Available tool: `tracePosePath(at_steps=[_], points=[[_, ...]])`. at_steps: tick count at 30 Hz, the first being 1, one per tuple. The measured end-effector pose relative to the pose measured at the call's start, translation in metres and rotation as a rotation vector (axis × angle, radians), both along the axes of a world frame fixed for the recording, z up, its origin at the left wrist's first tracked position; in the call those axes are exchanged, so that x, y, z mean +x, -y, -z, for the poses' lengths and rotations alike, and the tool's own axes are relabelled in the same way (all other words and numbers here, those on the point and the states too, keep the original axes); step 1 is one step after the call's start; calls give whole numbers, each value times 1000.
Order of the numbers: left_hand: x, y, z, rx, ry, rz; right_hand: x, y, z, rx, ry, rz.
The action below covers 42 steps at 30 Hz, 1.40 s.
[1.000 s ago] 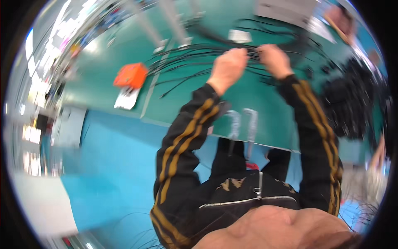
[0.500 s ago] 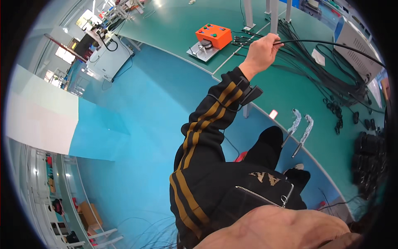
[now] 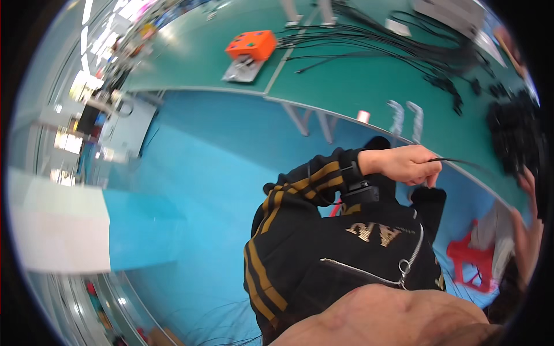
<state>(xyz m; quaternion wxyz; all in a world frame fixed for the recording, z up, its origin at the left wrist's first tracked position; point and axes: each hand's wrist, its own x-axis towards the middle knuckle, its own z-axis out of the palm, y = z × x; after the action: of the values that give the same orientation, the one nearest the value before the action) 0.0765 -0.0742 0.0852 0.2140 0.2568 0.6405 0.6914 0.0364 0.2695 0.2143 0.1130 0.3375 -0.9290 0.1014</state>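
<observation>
Cabinet (image 3: 130, 127), pale and box-shaped, is seen well to the left of the left hand (image 3: 404, 164), across smooth blue flooring (image 3: 196, 179). Up and to the left of the hand, a bright orange, block-shaped box (image 3: 252, 45) studded with small coloured knobs is set on the matte green tabletop (image 3: 346, 86), with a flat, shiny metal plate (image 3: 238, 72) at its front. Just left of the hand, the forearm is covered by a soft black sleeve (image 3: 314, 179) striped in gold, and a hard-edged dark device (image 3: 363, 194) is worn at the wrist. Beyond the hand, slim cables (image 3: 369, 43) with a dull, rubbery look are laid in a loose bundle across the table. Two crooked pieces (image 3: 414, 122) with pale, crinkled surfaces are placed side by side at the table edge, just above the hand. Between the hand's bent, closed fingers a thin black cable (image 3: 453, 160) is pinched; it is extended rightward in a shallow curve and is blurred farther along. The right hand's state cannot be told. Below and right of the left hand, a red stool (image 3: 461, 251) is placed. Farthest right, a co-worker's hand (image 3: 527, 183) is seen near a dark, glossy heap (image 3: 513, 135).
</observation>
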Motion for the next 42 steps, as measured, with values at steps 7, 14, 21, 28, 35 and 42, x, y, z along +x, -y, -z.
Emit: tracePosePath(at_steps=[7, 14, 21, 28, 35, 42], points=[[-4, -43, 20, 200, 276, 103, -5, 86, 89, -495, 732, -421], [-9, -64, 31, 514, 594, 90, -46, 86, 126, -645, 410, -471], [-30, -55, 12, 698, 482, 118, -66, 93, 198, -728, 578, -460], [-77, -19, 21, 379, -24, -448, -33, 86, 175, -458, 566, -573], [-64, -40, 52, 225, 243, 9, -86, 93, 120, -497, 279, -614], [-65, -43, 38, 391, 486, 263, -103, 109, 211, -748, 779, -501]])
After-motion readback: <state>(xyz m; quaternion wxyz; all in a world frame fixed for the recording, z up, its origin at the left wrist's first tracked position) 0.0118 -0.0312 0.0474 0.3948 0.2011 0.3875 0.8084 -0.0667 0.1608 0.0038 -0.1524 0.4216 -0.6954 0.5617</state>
